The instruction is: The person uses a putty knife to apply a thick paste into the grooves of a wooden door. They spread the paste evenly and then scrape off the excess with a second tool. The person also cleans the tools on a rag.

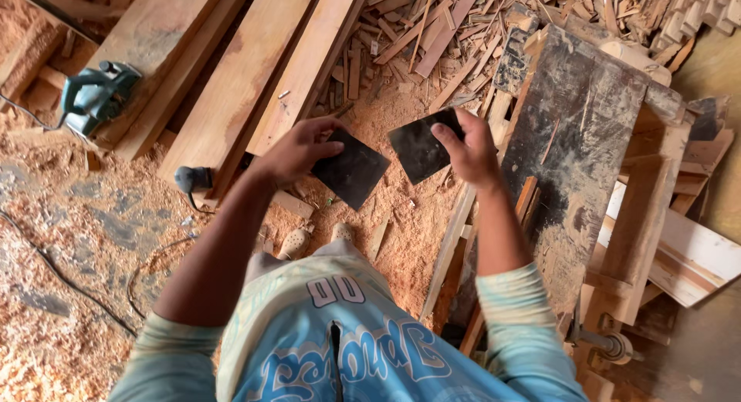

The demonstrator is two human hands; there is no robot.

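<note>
I stand over a sawdust-covered floor. My left hand pinches the upper corner of a dark square sheet of sandpaper, held out in front of me. My right hand grips a second dark sheet by its right edge. The two sheets hang side by side, a small gap apart, above the sawdust. Below them I see my pale shoes and the front of my light blue shirt.
Long wooden planks lie at the upper left. A green power tool rests beside them, its cable running over the floor. A worn wooden workbench stands at my right. Offcuts and scrap strips are piled at the top.
</note>
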